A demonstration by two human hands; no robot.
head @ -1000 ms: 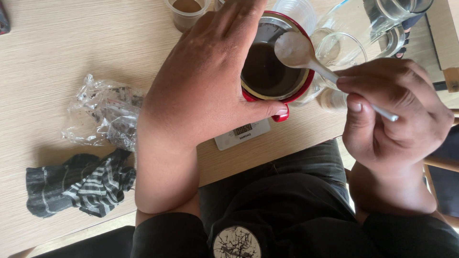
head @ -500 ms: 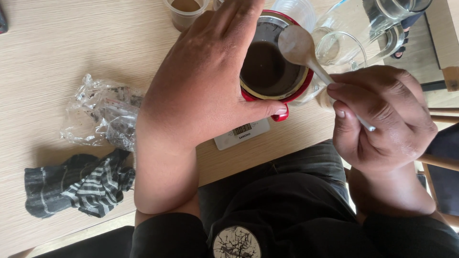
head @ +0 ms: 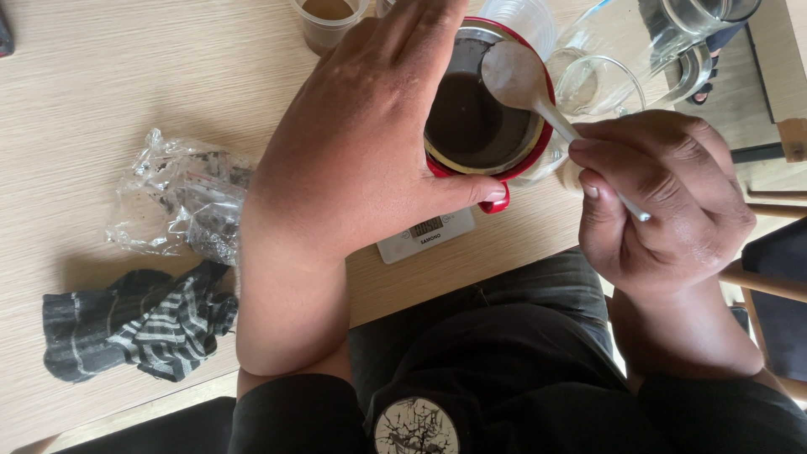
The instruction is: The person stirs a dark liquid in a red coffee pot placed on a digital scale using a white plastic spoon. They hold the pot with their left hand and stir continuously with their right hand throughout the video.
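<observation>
At the far left, toward eight o'clock on the pale wood-grain table, lies a crumpled cloth, soft and folded, dark grey with thin white stripes. Just above it, at about nine o'clock, sits a wrinkled clear plastic bag, shiny and creased, with dark crumbs showing through. Moving toward the middle, the left hand spreads wide and curves around the left side of a round cup with a red rim and a small red tab at its six o'clock edge; the thumb presses along the lower rim, the fingers reach up past the cup's eleven o'clock side. The cup holds a dark brown, wet-looking mass inside a metal-looking ring. Under the cup, a small flat white scale with a grey display peeks out at six o'clock. At the top edge, near twelve o'clock, stands a clear plastic cup of light brown liquid. A white plastic spoon, smooth and oval-bowled, hovers over the cup's one o'clock rim, its bowl over the dark contents; whether it touches them cannot be told. Its slim handle runs down to four o'clock into the right hand, which pinches it closed between thumb and bent fingers, just beside the cup's right side. Behind, at two o'clock, stand clear glass jugs, rounded and see-through.
</observation>
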